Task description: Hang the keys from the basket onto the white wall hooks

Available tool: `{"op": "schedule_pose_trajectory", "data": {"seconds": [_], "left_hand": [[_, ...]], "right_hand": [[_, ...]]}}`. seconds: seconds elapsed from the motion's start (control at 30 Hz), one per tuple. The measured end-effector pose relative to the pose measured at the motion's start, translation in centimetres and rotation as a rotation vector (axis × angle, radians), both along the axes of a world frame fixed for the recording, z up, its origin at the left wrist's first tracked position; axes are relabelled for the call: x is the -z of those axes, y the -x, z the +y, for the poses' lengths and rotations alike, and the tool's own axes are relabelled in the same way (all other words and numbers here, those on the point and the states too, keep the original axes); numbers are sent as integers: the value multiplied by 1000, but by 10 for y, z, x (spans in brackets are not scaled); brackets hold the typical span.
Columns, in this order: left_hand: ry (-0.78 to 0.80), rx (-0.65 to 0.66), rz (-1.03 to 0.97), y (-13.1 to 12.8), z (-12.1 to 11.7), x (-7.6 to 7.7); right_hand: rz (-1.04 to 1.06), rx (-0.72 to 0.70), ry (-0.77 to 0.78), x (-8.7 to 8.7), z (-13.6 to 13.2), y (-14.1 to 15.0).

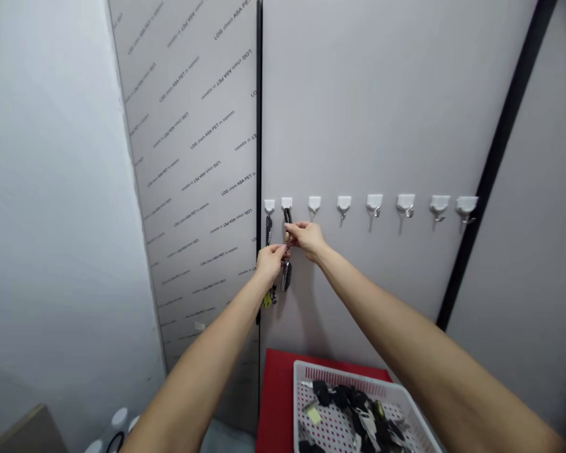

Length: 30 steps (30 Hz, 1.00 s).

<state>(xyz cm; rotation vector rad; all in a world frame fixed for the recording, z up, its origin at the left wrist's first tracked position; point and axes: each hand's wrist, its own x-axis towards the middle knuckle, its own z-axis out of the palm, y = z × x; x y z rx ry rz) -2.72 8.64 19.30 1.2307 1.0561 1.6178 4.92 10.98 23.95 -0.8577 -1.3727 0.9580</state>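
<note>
A row of several white hooks runs across the grey wall panel. A key fob set (286,274) hangs from the second hook (287,203) by a black loop. My left hand (270,260) is closed, pinching this set at its ring. My right hand (306,238) is closed too, pinching the loop just below the hook. Another key set (268,231) with a yellow tag hangs from the first hook (269,206), partly hidden behind my left hand.
The other hooks, from the third hook (314,204) to the last hook (466,205), hang bare. Below, a white perforated basket (344,377) holds several black key fobs and stands on a red surface (276,396). A film-covered panel (193,157) stands to the left.
</note>
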Motion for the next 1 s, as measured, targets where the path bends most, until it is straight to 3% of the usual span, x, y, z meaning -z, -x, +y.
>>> {"op": "schedule_pose_trajectory", "data": {"seconds": [0.17,0.33,0.5,0.6,0.73,0.8,0.9,1.0], "left_hand": [[23,-26,46,-3,7,14],[-50,-184,203,-3,9,32],[-98,-195,308,-3,-7,65],[-97,-135,418,-10,-26,100],[-41,11,712,-29,-54,155],[-33,91,889,-39,-64,177],[-58,176,1129,-50,-73,196],[-68,184,1319,-58,-74,202]], "right_hand": [[-67,45,26,8,7,2],[-93,130,26,13,9,-2],[-147,137,-63,37,-8,-28],[-260,91,-15,75,-31,-55],[-540,19,55,151,-68,-94],[-676,57,65,188,-82,-111],[-865,167,52,228,-97,-130],[-973,219,-6,245,-105,-137]]}}
